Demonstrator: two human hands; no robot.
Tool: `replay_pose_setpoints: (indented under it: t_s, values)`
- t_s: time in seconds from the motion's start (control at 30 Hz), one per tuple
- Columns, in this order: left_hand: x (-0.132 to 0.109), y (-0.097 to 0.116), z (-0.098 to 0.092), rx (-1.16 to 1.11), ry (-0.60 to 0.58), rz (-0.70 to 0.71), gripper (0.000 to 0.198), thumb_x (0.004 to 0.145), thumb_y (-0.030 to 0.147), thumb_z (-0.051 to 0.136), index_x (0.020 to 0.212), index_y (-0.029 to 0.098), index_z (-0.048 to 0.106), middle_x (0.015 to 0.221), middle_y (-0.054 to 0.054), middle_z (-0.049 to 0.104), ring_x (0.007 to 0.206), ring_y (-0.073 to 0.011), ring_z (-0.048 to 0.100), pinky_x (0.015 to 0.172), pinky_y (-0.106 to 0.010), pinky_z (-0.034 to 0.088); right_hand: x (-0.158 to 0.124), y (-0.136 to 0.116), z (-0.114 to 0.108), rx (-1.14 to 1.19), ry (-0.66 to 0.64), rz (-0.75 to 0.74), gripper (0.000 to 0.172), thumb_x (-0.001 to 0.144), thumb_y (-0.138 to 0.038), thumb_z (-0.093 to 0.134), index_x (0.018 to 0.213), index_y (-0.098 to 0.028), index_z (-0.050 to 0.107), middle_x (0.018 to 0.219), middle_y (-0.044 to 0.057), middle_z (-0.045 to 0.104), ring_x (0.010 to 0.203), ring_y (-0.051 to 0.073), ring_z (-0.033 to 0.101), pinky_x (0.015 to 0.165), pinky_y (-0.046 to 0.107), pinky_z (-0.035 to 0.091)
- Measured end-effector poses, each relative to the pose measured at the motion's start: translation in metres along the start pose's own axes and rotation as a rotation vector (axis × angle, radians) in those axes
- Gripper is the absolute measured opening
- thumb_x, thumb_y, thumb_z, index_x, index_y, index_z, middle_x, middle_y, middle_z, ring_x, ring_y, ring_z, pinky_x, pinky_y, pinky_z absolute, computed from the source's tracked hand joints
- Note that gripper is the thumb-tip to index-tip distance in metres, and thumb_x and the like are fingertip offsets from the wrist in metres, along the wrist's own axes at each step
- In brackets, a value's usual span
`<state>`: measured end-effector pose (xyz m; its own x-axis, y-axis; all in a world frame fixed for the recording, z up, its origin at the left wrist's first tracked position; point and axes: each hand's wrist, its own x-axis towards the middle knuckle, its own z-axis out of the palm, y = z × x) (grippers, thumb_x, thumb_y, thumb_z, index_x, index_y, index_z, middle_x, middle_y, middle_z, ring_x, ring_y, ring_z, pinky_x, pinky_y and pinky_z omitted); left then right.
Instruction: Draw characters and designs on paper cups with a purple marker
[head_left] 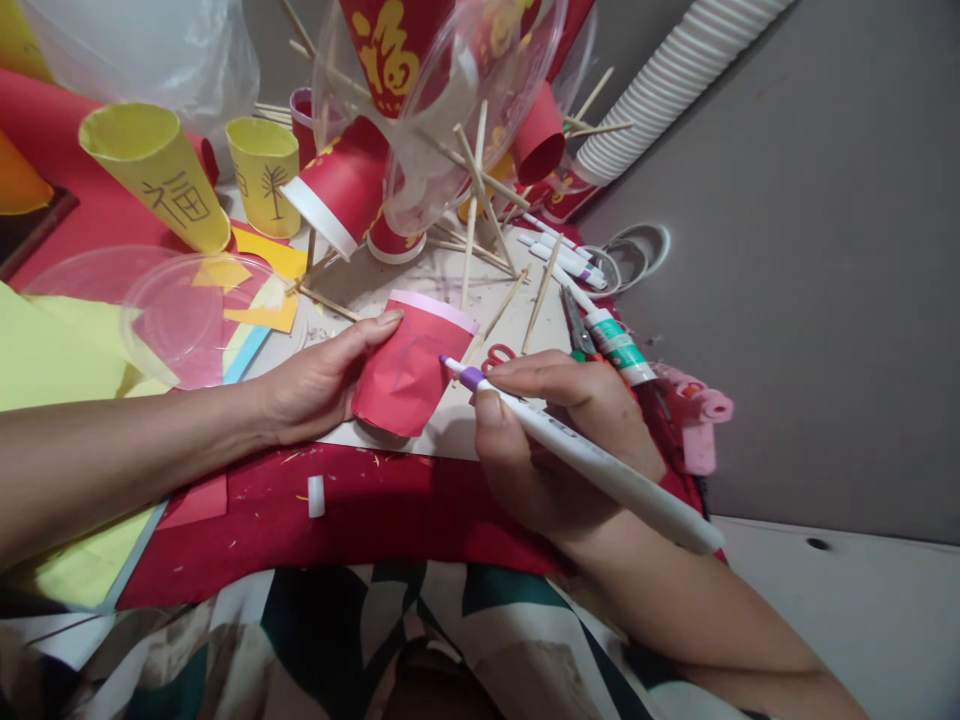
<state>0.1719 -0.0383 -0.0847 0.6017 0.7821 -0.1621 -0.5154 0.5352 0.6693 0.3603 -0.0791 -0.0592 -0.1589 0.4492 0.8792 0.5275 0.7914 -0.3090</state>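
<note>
My left hand (322,385) grips a red paper-covered cup (409,370) from its left side, thumb near the pink-edged rim. The cup is tilted, and faint purple lines show on its wrinkled paper. In my right hand (562,440) is a white marker (592,465) with a purple collar, pinched between thumb and forefinger. Its purple tip lies at the cup's right side; whether it touches the paper I cannot tell. A small white marker cap (316,496) rests on the red cloth (360,540) in front of the cup.
Two yellow paper-covered cups (161,185) with dark drawings stand at the back left. Behind the red cup rises a structure of red cups (349,185), clear plastic lids and wooden sticks (472,240). To the right lie scissors (499,355), a glue stick (621,345) and a pink glue gun (697,415).
</note>
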Motion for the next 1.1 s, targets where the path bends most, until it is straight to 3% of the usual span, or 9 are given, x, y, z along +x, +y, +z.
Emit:
replay_pose_setpoints:
  t_s: [0.17,0.53,0.73,0.87,1.0,1.1]
  values:
    - [-0.0001,-0.0004,-0.0001,-0.004,-0.002,0.0,0.03,0.091,0.044,0.078,0.099,0.015,0.081,0.096,-0.005,0.085,0.086,-0.0185,0.079,0.085,-0.025,0.061,-0.0004,0.0005,0.0012,-0.02,0.024,0.002,0.013,0.087,-0.012,0.065,0.094,-0.023,0.065,0.074,0.0,0.071,0.062,0.016,0.073,0.053,0.026,0.058]
    - [0.0008,-0.0005,-0.0016,-0.02,-0.019,-0.014,0.031,0.096,0.044,0.071,0.106,0.015,0.079,0.098,-0.007,0.084,0.096,-0.0233,0.079,0.094,-0.032,0.06,-0.002,0.0002,0.0036,-0.112,0.053,0.029,0.01,0.086,-0.016,0.064,0.089,-0.026,0.061,0.068,-0.002,0.068,0.055,0.015,0.067,0.048,0.028,0.053]
    - [0.0001,0.0003,0.0004,-0.042,0.014,0.004,0.023,0.093,0.04,0.076,0.099,0.017,0.079,0.095,-0.004,0.084,0.091,-0.0206,0.079,0.087,-0.027,0.061,-0.0007,0.0,0.0035,-0.06,0.08,0.022,0.013,0.082,-0.013,0.067,0.09,-0.022,0.063,0.07,-0.001,0.069,0.058,0.015,0.069,0.048,0.027,0.054]
    - [0.0012,0.0006,0.0008,-0.036,-0.024,0.004,0.025,0.091,0.041,0.077,0.099,0.017,0.078,0.096,-0.006,0.085,0.103,-0.0255,0.079,0.1,-0.035,0.06,-0.0019,-0.0024,0.0071,0.062,0.119,-0.046,0.021,0.082,-0.008,0.061,0.094,-0.025,0.066,0.068,-0.001,0.065,0.055,0.016,0.068,0.045,0.027,0.057]
    - [0.0018,0.0005,0.0019,-0.042,-0.048,0.007,0.022,0.092,0.04,0.077,0.097,0.019,0.078,0.099,-0.006,0.085,0.111,-0.0272,0.078,0.108,-0.038,0.058,-0.0028,-0.0034,0.0084,0.116,0.01,-0.053,0.03,0.081,-0.004,0.063,0.1,-0.027,0.068,0.07,0.0,0.069,0.055,0.017,0.069,0.046,0.029,0.06]
    - [0.0015,-0.0001,0.002,-0.03,-0.05,-0.006,0.026,0.091,0.043,0.077,0.099,0.018,0.078,0.102,-0.007,0.085,0.116,-0.0286,0.077,0.108,-0.039,0.058,-0.0025,-0.003,0.0071,0.134,0.001,-0.051,0.036,0.078,0.0,0.064,0.104,-0.024,0.07,0.071,0.002,0.071,0.055,0.018,0.069,0.047,0.03,0.061]
